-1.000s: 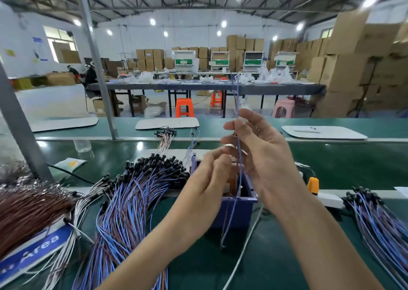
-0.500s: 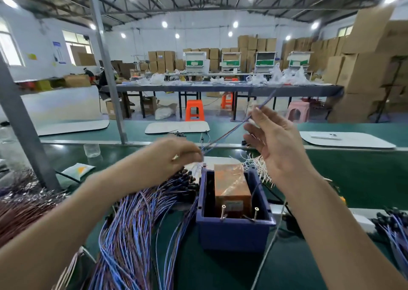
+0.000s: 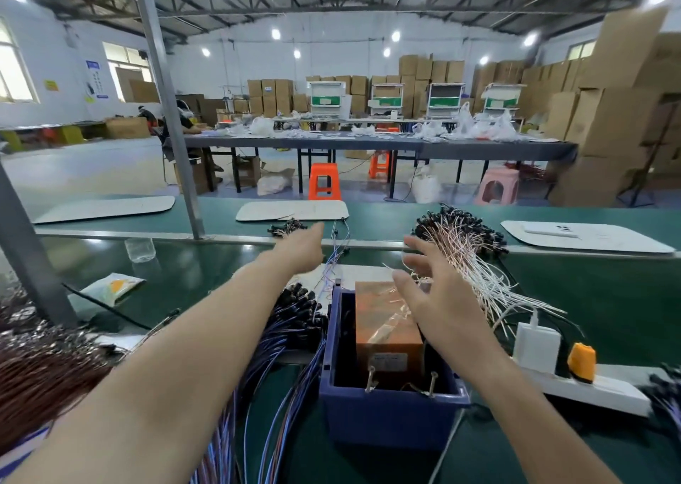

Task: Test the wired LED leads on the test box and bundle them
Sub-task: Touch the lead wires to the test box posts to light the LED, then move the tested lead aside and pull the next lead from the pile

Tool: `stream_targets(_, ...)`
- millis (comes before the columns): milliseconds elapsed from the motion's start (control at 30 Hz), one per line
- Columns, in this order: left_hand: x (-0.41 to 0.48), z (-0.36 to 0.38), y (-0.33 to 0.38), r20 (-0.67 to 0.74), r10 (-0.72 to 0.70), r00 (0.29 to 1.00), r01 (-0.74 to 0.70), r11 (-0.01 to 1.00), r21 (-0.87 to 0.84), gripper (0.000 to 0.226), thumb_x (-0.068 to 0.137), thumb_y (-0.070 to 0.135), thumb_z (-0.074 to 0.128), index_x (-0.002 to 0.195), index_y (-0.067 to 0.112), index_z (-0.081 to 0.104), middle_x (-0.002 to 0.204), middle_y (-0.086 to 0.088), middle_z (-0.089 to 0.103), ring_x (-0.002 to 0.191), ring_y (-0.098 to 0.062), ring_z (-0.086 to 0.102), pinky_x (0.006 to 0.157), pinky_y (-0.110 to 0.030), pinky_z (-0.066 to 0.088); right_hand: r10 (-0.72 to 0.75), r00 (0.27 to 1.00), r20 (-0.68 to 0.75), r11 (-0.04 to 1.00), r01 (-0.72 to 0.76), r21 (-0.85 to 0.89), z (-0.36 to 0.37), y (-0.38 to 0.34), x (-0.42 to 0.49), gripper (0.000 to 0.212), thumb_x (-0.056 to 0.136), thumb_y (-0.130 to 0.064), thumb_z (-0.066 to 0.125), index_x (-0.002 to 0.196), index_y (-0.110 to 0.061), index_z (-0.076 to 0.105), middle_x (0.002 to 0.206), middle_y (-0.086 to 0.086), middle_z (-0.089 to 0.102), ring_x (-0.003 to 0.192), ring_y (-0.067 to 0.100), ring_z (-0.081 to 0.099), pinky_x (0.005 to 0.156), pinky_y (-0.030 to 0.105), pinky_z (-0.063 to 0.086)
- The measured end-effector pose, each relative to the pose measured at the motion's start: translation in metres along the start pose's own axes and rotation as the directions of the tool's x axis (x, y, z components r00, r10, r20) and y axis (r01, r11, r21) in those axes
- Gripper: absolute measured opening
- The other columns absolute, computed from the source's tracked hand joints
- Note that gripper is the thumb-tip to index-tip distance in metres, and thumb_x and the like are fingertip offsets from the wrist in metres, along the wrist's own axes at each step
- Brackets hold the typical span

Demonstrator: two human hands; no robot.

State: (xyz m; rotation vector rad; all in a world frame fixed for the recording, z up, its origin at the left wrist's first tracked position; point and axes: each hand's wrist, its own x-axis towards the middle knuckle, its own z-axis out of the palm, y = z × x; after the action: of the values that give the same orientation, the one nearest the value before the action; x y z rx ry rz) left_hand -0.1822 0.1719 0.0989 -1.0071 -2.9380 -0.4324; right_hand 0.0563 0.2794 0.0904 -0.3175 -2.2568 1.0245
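Blue plastic is making the walls of the test box [image 3: 387, 424], a deep square tub sitting near us on the green belt [image 3: 608, 299]. Inside it an orange-brown block [image 3: 383, 321] is lying under shiny, crinkly tape, and two metal pegs [image 3: 370, 379] are sticking up at its near end. Our right hand [image 3: 440, 299] is hovering over the far right corner of the box with its fingers spread wide, holding nothing. It is hiding part of the block and some near ends of the white and pink leads [image 3: 468, 247], which are fanning out to the right, with black caps bunched at the far end. Our left hand [image 3: 300, 249] is pointing far away, past the box, with its fingers straight and close together, gripping nothing that we can see. Just right of it a few thin blue leads [image 3: 341, 242] are showing, and we cannot tell if they are touching the belt. A big heap of blue and purple leads [image 3: 280, 340] with black caps is lying just left of the box, and our left arm [image 3: 184, 354] is covering much of it. Brown wires [image 3: 37, 376] are getting cut off by the left edge. Right of the box a white power strip [image 3: 597, 388] is lying flat, holding a white plug [image 3: 536, 347] and an orange bump [image 3: 581, 362] too blurry to name.
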Motion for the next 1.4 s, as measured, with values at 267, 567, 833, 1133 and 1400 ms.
stream_targets(267,-0.036,0.02,-0.064,-0.073,-0.135,0.988,0.13,0.989,-0.07,0.046,0.101,0.014,0.039,0.147,0.012,0.042,0.128,-0.02,0.063,0.106,-0.035,0.062,0.095,-0.047,0.051,-0.107,0.985,-0.138,0.994,0.104,-0.029,0.014,0.007,-0.024,0.031,0.103,-0.019,0.053,0.131,-0.031,0.056,0.131,-0.013,0.052,0.127,0.007,0.047,0.109,0.029,0.038)
stream_targets(567,-0.089,0.005,-0.107,-0.18,-0.218,0.959,0.21,0.976,-0.06,0.032,0.103,0.02,0.044,0.13,0.006,0.054,0.12,-0.013,0.065,0.104,-0.03,0.062,0.092,-0.045,0.052,-0.494,0.807,-0.323,0.868,0.436,-0.238,0.052,0.015,-0.084,0.025,0.096,-0.008,0.05,0.117,-0.019,0.058,0.117,0.0,0.058,0.11,0.016,0.05,0.1,0.03,0.04)
stream_targets(833,-0.121,0.028,-0.107,-0.072,-0.191,0.979,0.193,0.981,0.023,0.017,0.101,0.022,0.046,0.105,0.016,0.061,0.094,-0.006,0.068,0.08,-0.023,0.063,0.079,-0.038,0.056,-0.607,0.788,-0.102,0.761,0.54,-0.359,0.084,0.069,-0.166,0.021,0.103,-0.019,0.04,0.114,-0.026,0.057,0.112,-0.005,0.058,0.1,0.017,0.054,0.091,0.033,0.042)
stream_targets(1133,-0.14,0.032,-0.086,-0.142,-0.171,0.975,0.167,0.985,-0.043,0.019,0.102,0.024,0.05,0.118,0.013,0.053,0.104,-0.005,0.065,0.087,-0.024,0.064,0.084,-0.047,0.057,-0.467,0.871,-0.153,0.856,0.401,-0.326,0.071,0.072,-0.175,0.026,0.093,-0.012,0.045,0.113,-0.025,0.055,0.107,-0.003,0.059,0.094,0.016,0.052,0.088,0.031,0.042)
stream_targets(1400,-0.158,-0.068,-0.023,-0.613,-0.08,0.786,-0.159,0.932,-0.326,0.033,0.102,0.018,0.056,0.128,-0.001,0.047,0.105,-0.006,0.06,0.086,-0.015,0.061,0.07,-0.02,0.051,-0.366,0.92,-0.137,0.914,0.327,-0.24,0.063,0.07,-0.181,0.03,0.09,0.002,0.057,0.113,-0.017,0.063,0.108,-0.006,0.055,0.093,0.015,0.056,0.084,0.029,0.045)
